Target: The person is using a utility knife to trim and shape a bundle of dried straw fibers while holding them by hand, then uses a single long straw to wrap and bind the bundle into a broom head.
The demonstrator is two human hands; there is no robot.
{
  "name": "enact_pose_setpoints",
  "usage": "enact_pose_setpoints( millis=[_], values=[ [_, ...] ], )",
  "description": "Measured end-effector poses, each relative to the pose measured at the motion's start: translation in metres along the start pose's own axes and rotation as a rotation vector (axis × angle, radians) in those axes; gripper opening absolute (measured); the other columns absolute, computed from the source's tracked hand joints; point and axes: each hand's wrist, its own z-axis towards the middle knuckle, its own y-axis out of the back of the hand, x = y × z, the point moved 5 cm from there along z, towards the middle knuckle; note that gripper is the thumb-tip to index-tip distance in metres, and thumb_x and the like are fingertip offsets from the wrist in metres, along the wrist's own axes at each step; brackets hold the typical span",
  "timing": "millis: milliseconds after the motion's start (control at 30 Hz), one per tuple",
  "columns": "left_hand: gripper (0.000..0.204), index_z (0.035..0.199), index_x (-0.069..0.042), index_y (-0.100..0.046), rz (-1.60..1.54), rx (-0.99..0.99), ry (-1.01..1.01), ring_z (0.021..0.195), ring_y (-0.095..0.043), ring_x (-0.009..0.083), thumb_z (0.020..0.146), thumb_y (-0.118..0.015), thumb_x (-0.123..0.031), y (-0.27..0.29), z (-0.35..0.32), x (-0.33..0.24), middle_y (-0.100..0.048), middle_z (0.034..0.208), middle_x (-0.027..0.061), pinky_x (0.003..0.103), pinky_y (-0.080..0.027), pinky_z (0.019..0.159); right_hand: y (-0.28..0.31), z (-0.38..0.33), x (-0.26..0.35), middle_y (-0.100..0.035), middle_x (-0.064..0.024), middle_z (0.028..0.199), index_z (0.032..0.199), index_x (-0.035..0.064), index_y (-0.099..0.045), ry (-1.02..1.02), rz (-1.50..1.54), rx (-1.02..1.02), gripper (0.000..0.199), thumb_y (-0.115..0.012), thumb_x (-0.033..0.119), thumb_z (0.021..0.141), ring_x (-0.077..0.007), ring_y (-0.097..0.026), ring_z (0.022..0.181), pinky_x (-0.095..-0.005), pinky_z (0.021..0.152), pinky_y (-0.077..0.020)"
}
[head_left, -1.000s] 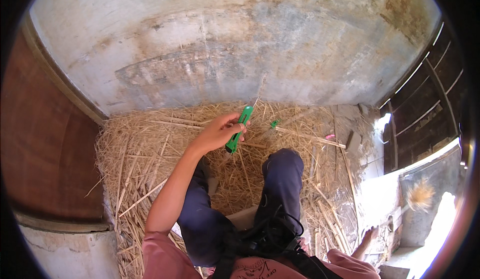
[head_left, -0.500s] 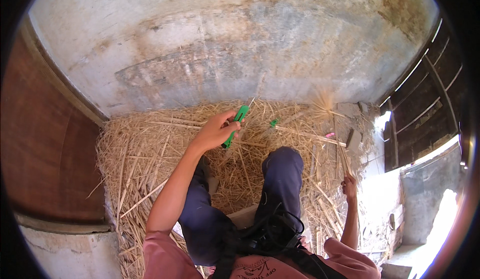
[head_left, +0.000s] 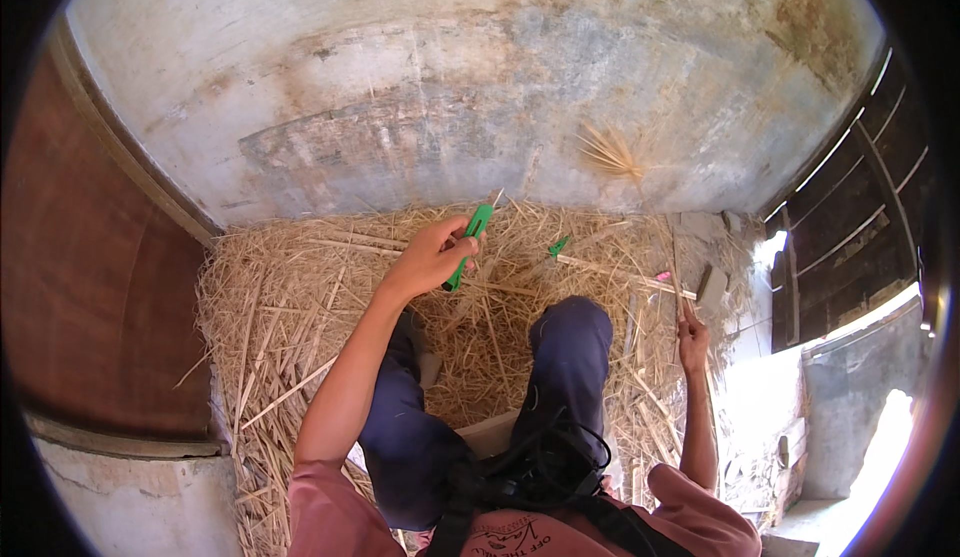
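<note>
Two hands busy: left hand (head_left: pixel 432 255) closed round green tool (head_left: pixel 468 245); right hand (head_left: pixel 692 339) gripping straw stalk (head_left: pixel 655 212) above straw heap (head_left: pixel 290 297).

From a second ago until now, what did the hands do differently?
The right hand came up from low beside the leg and now holds a long straw stalk upright, its tufted top against the wall. The left hand kept gripping the green tool over the straw pile, barely shifting.

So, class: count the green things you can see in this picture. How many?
2: a green tool held in the left hand, and a small green piece lying on the straw. More may be buried.
</note>
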Motion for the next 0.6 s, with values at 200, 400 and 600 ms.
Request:
enact_pose_setpoints(
  millis=[200, 400, 600],
  values=[
    [0.025, 0.116, 0.002, -0.065, 0.421, -0.075, 0.231, 0.084, -0.072, 0.0257, 0.102, -0.057, -0.018, 0.023, 0.025, 0.045, -0.071, 0.099, 0.0148, 0.044, -0.057, 0.074, 0.016, -0.008, 0.050, -0.047, 0.0048, 0.075, 0.152, 0.0029, -0.055, 0.116, 0.222, 0.144, 0.050, -0.058, 0.028, 0.109, -0.0082, -0.043, 0.065, -0.0267, 0.059, -0.0386],
    [0.025, 0.105, 0.003, -0.066, 0.868, 0.112, 0.296, 0.083, -0.071, 0.0351, 0.094, -0.061, -0.019, 0.031, 0.062, 0.113, -0.071, 0.090, 0.0199, 0.051, -0.056, 0.075, 0.026, -0.047, 0.205, -0.049, 0.0040, 0.073, 0.155, 0.0049, -0.051, -0.013, 0.548, 0.555, 0.049, -0.051, 0.030, 0.113, -0.0062, -0.045, 0.060, -0.0230, 0.051, -0.0326],
    [0.031, 0.114, 0.002, -0.066, 0.781, 0.031, 0.124, 0.097, -0.071, 0.0390, 0.094, -0.061, -0.021, 0.017, 0.082, 0.105, -0.072, 0.106, 0.0222, 0.052, -0.057, 0.087, 0.010, -0.081, 0.224, -0.052, 0.0022, 0.072, 0.148, 0.0042, -0.059, 0.040, 0.440, 1.108, 0.046, -0.056, 0.031, 0.111, -0.0077, -0.049, 0.061, -0.0246, 0.054, -0.0410]
  ],
)
